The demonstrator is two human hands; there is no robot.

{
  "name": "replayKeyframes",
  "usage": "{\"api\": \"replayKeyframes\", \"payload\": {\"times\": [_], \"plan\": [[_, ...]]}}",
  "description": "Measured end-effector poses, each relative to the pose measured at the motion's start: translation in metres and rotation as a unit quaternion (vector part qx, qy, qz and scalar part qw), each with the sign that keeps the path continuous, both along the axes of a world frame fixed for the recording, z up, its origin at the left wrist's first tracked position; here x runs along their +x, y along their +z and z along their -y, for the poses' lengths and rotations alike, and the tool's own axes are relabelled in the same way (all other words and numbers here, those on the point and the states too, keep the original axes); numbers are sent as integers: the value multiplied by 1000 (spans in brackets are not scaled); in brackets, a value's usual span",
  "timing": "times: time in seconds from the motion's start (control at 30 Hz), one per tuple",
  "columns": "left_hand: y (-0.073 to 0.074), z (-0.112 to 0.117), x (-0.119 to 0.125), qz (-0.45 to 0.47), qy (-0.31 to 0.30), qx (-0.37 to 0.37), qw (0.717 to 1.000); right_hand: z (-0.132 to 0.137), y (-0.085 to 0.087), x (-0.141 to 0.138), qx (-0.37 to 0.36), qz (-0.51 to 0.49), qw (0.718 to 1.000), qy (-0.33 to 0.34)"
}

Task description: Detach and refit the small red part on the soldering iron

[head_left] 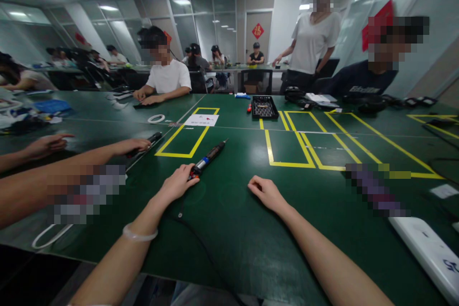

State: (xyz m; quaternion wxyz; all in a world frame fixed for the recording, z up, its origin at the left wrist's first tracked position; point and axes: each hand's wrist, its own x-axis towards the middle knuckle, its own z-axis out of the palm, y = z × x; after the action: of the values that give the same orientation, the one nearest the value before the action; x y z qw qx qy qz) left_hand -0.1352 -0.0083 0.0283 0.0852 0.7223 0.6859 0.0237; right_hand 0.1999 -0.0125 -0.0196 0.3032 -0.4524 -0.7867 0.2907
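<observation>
My left hand (180, 181), with a pale bangle at the wrist, is closed around the rear of an electric screwdriver (208, 157). The tool is black with a blue band, and its thin tip points away to the upper right, over the green table (229, 220). A dark cable (201, 241) runs from below that hand toward the near edge. My right hand (264, 191) rests on the tabletop with its fingers curled in, and nothing shows in them. Between the two hands lies a stretch of green surface.
Yellow tape outlines (290, 164) mark the table, and a white sheet (201, 120) lies near one. A black tray (264, 107) of small parts stands farther back. A white power strip (426, 248) is at right. At left, another person's hand (134, 146) touches a black tool.
</observation>
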Motion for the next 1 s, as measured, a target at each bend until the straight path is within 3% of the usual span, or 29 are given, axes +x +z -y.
{"api": "replayKeyframes", "payload": {"times": [0.23, 0.4, 0.5, 0.67, 0.8, 1.0], "plan": [[-19, -13, -86, -22, 102, 9, 994, 1, 2, 1, -6, 4, 1000, -1], [-22, -16, -122, -45, 132, 22, 990, 1, 1, 1, -1, 9, 1000, 4], [-17, -11, -120, -80, 149, 53, 984, 1, 2, 0, 2, 11, 1000, 6], [-4, 3, -90, -148, 168, 121, 967, 2, 4, 0, -4, 17, 1000, 3], [3, 7, -75, -154, 176, 106, 966, 3, 3, 0, -6, 21, 1000, 3], [5, 7, -70, -135, 206, 105, 963, 2, 2, 1, 1, 17, 1000, 5]]}}
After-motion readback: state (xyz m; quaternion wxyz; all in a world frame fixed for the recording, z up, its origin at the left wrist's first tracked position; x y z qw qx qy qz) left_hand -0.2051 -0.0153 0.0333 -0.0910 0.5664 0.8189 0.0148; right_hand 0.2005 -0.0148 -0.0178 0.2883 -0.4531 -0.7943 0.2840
